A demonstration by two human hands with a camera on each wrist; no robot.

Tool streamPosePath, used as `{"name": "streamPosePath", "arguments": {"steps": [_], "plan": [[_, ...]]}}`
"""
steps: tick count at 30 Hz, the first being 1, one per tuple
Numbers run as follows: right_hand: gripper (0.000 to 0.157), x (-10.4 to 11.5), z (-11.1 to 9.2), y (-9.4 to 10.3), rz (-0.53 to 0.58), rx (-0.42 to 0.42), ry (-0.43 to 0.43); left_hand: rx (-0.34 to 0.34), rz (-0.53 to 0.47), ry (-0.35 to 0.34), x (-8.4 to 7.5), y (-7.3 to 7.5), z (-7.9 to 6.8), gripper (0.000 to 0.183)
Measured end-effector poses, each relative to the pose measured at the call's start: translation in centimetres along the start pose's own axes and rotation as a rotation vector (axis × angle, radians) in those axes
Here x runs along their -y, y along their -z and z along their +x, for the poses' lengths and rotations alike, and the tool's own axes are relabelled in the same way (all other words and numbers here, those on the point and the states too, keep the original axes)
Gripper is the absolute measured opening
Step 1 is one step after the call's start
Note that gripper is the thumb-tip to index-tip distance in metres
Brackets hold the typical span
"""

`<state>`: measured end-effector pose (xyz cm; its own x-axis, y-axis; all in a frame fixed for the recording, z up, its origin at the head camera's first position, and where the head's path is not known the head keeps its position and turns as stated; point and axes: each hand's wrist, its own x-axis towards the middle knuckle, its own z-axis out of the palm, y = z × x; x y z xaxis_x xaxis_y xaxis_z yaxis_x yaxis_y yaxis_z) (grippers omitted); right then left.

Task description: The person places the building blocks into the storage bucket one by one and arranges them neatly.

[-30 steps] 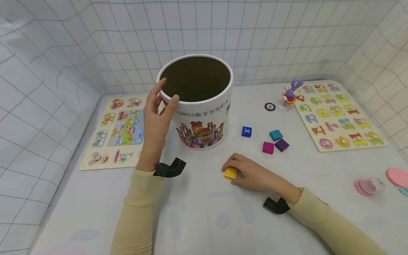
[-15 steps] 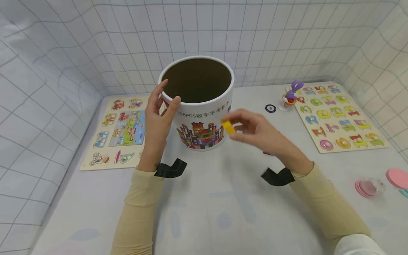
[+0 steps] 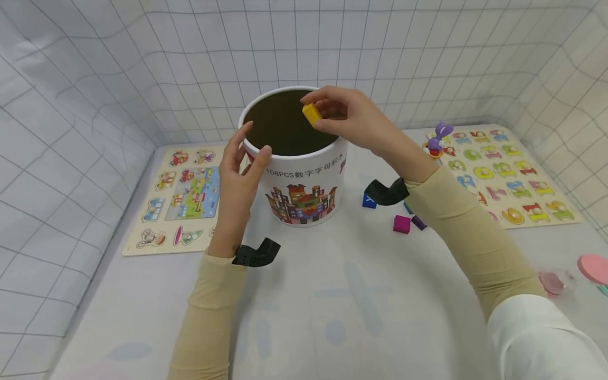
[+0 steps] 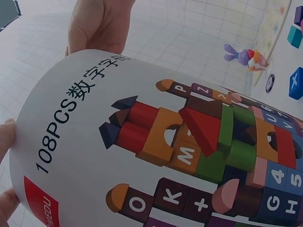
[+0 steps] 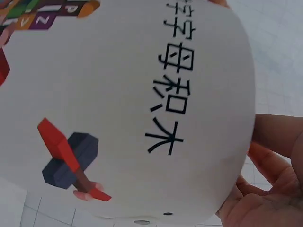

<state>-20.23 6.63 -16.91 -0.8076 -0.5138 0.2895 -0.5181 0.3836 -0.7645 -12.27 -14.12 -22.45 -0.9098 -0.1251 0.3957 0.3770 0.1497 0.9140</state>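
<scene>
A large white bucket (image 3: 304, 164), printed with a toy-block castle, stands upright in the middle of the head view. My left hand (image 3: 237, 177) holds it at the left of its rim, thumb in front. Over the bucket's opening, my right hand (image 3: 356, 119) pinches a yellow block (image 3: 311, 114) between thumb and fingers. The bucket's wall (image 5: 118, 85) fills much of the right wrist view, where the yellow block is hidden. On the table to the right lie a blue block (image 3: 369, 200), a magenta block (image 3: 401, 224) and a purple block (image 3: 419, 222). A teal block is mostly covered by the right arm.
A picture puzzle board (image 3: 142, 221) lies left of the bucket, partly behind my left arm. At the right back are a number puzzle board (image 3: 518, 179) and a purple rabbit figure (image 3: 436, 141). A pink disc (image 3: 594, 268) lies at the right edge.
My right hand has picked the yellow block up off the table and carried it up and away from me, over the bucket's opening. The left hand has stayed at the rim.
</scene>
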Motion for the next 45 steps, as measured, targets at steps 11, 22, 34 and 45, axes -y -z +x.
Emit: {"name": "streamPosePath", "arguments": {"steps": [11, 22, 34, 45], "plan": [[0.037, 0.0, -0.8, 0.0, 0.071, -0.093, 0.026, -0.003, -0.016, -0.001, 0.0, 0.0, 0.1, 0.052], [0.037, -9.6, -10.4, 1.0, 0.097, -0.132, -0.146, 0.002, -0.036, -0.003, 0.0, -0.1, 0.1, 0.053], [0.040, -14.7, -16.9, -2.4, -0.413, 0.154, -0.246, 0.000, -0.077, -0.009, 0.1, -0.1, 0.1, 0.052], [0.036, -12.2, -14.9, -1.2, -0.316, 0.011, -0.094, -0.004, -0.037, -0.018, 0.1, -0.1, 0.2, 0.053]]}}
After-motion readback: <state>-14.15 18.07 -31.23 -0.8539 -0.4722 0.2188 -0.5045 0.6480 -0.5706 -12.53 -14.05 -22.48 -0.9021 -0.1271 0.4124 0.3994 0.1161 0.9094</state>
